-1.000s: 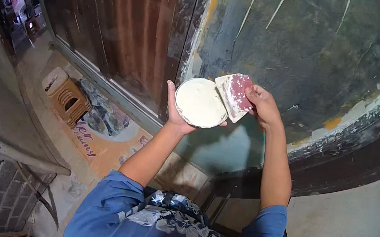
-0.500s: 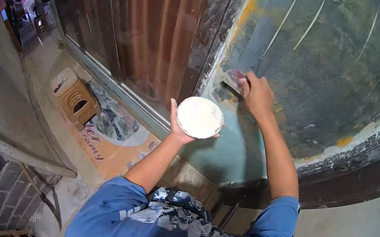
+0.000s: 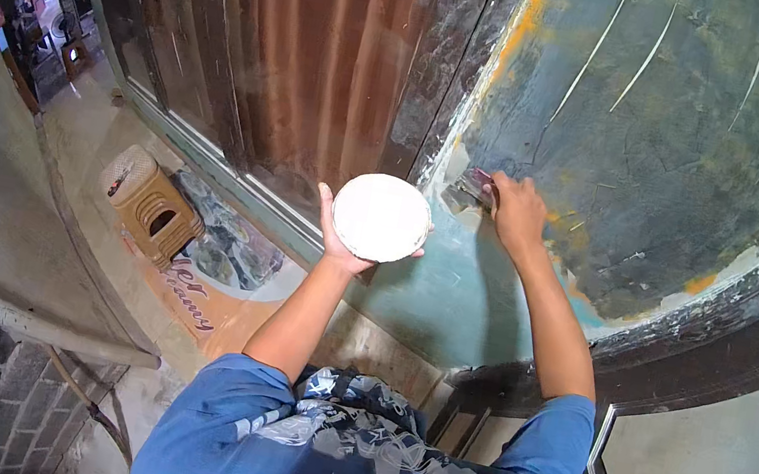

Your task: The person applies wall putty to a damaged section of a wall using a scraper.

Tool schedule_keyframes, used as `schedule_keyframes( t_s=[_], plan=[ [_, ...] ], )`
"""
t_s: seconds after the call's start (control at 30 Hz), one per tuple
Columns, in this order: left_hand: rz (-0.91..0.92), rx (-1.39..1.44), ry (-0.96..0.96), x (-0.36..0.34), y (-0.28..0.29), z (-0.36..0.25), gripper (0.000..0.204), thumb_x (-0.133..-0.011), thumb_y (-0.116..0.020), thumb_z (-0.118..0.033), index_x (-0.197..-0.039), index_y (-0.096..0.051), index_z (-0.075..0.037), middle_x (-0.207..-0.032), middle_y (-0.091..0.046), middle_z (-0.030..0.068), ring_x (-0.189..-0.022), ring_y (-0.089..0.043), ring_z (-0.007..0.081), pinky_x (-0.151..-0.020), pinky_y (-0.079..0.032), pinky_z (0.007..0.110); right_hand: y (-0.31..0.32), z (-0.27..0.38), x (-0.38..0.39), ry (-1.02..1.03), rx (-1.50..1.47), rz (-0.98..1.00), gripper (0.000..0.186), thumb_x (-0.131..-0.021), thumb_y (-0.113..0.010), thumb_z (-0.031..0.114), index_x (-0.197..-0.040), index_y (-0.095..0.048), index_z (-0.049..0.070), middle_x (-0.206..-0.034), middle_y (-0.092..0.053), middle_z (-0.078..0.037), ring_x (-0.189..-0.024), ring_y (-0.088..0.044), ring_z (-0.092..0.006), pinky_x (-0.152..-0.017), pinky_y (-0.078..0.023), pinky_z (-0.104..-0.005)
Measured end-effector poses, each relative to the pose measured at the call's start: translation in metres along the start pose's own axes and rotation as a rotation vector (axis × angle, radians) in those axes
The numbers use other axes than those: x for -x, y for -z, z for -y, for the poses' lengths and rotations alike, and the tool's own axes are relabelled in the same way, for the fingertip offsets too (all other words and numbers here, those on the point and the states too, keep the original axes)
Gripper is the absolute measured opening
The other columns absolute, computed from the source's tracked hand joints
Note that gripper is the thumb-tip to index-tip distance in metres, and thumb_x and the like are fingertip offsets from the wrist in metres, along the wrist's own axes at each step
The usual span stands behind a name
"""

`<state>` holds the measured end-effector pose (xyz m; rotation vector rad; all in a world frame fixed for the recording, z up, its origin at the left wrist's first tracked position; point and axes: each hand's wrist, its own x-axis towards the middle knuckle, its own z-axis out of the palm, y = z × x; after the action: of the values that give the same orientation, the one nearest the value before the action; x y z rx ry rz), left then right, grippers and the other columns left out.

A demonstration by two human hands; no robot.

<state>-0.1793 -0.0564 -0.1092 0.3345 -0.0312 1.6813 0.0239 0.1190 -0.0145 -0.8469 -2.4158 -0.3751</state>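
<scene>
My left hand holds up a round tub of white paste from below, thumb along its left side and fingertips showing at the right. In my right hand is a small flat putty knife, pinched between thumb and fingers. Its blade lies against the wall, close to the door frame's edge. This wall is dark grey-green and blotched, with orange patches and a few long pale scratches. A light smear shows beside the blade. Lower down, the wall turns pale green.
A dark wooden door with brown panels stands left of the wall. On the floor are a tan plastic stool and a printed sheet. Grey brickwork fills the lower left. A dark-framed panel is at the right.
The tub in my left hand has shifted left and slightly up, away from the right hand. My right hand and the putty knife have moved a little down the wall. The view has shifted slightly.
</scene>
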Motion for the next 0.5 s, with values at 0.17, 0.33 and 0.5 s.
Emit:
schedule_keyframes(
  t_s=[0.17, 0.33, 0.5],
  plan=[
    [0.105, 0.173, 0.051, 0.002, -0.003, -0.005, 0.120, -0.073, -0.034, -0.098, -0.154, -0.033, -0.010, -0.151, -0.037, 0.0322, -0.128, -0.041, 0.0653, -0.092, -0.039, 0.083, 0.001, 0.000, -0.004, 0.036, 0.028, -0.025, 0.011, -0.092, -0.063, 0.022, -0.098, -0.059, 0.012, -0.087, -0.069, -0.007, -0.088, -0.060, -0.0362, -0.069, -0.049, -0.0519],
    [0.093, -0.009, 0.015, 0.003, 0.004, -0.011, 0.119, -0.073, -0.034, -0.098, -0.153, -0.034, -0.009, -0.149, -0.039, 0.0323, -0.127, -0.043, 0.0647, -0.094, -0.041, 0.081, 0.005, 0.005, 0.003, -0.035, -0.040, 0.028, 0.013, -0.092, -0.063, 0.024, -0.099, -0.059, 0.013, -0.088, -0.069, -0.009, -0.088, -0.060, -0.0374, -0.070, -0.049, -0.0526],
    [0.118, 0.041, 0.043, 0.003, -0.001, -0.013, 0.119, -0.073, -0.034, -0.097, -0.153, -0.034, -0.009, -0.150, -0.038, 0.0324, -0.127, -0.042, 0.0657, -0.094, -0.040, 0.081, -0.010, -0.005, 0.007, -0.010, 0.010, -0.045, 0.014, -0.092, -0.064, 0.026, -0.096, -0.060, 0.013, -0.091, -0.069, -0.009, -0.088, -0.060, -0.0375, -0.069, -0.049, -0.0528]
  ],
)
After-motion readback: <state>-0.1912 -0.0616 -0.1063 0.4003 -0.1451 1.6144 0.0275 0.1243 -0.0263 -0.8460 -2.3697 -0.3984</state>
